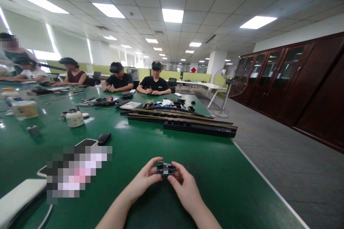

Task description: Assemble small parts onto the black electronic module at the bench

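Observation:
A small black part with silver metal pieces (166, 170) is held just above the green table (215, 171). A thin metal strip or lever shows along its top; its exact kind is too small to make out. Around its left end, the thumb and fingers of my left hand (143, 182) are closed. My right hand (186, 186) grips the other end between thumb and fingers. The fingertips behind the part are partly hidden.
Long black rails with thin brass-coloured rods (199, 128) lie ahead. To my left are a phone (86, 144), a white box-like object (21, 198) with a cable, and a white jar (75, 118). Several people sit across the table. Its right edge borders a grey floor.

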Demonstrator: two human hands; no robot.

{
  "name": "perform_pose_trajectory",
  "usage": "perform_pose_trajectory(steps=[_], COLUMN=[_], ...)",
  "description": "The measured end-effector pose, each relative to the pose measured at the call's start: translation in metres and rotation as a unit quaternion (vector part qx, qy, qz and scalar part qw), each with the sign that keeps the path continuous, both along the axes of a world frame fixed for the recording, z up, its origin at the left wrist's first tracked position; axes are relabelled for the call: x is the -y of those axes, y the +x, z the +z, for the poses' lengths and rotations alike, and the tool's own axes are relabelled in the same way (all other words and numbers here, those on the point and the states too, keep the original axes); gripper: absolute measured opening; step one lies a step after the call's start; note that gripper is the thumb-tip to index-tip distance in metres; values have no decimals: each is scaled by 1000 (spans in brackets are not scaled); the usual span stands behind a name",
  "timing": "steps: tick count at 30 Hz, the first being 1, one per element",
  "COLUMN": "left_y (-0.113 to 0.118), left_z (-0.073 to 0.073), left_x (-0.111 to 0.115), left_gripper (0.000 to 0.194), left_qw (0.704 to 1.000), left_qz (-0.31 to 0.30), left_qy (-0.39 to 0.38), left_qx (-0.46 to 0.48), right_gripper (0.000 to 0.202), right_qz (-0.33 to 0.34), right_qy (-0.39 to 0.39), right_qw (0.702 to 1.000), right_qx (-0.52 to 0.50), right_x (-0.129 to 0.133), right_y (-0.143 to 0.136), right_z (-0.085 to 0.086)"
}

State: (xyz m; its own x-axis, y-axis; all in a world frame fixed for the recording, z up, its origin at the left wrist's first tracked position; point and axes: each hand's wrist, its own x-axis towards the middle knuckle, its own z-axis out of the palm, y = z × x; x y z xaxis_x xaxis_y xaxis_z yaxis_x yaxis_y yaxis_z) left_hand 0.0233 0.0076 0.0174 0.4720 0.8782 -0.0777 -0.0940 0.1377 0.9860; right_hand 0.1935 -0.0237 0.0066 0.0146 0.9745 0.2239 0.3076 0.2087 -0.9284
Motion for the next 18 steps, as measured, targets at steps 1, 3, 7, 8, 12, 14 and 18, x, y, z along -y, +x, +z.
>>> perform_pose_trajectory(steps=[1,3,7,8,12,14,18], left_y=[0,0,0,0,-1,-1,-1], left_z=[0,-1,-2,-2,-2,-2,-2], left_x=[0,0,-1,-1,-1,-1,-1], left_gripper=[54,55,55,55,54,52,51], left_qw=[1000,1000,1000,1000,1000,1000,1000], left_qz=[-1,-2,-4,-5,-8,-6,2], left_qy=[-1,-2,-3,-2,3,7,11], left_qx=[0,2,5,5,7,6,4], right_gripper=[39,39,39,39,39,39,39], right_qz=[1,0,1,2,6,5,4], right_qy=[-1,-2,-6,-7,-6,-5,-14], right_qw=[1000,1000,1000,1000,1000,1000,1000], right_qx=[0,1,-1,-1,-3,-4,1], right_x=[0,0,0,0,1,1,1], right_y=[0,0,-1,-1,0,0,0], right_z=[0,1,1,1,1,1,2])
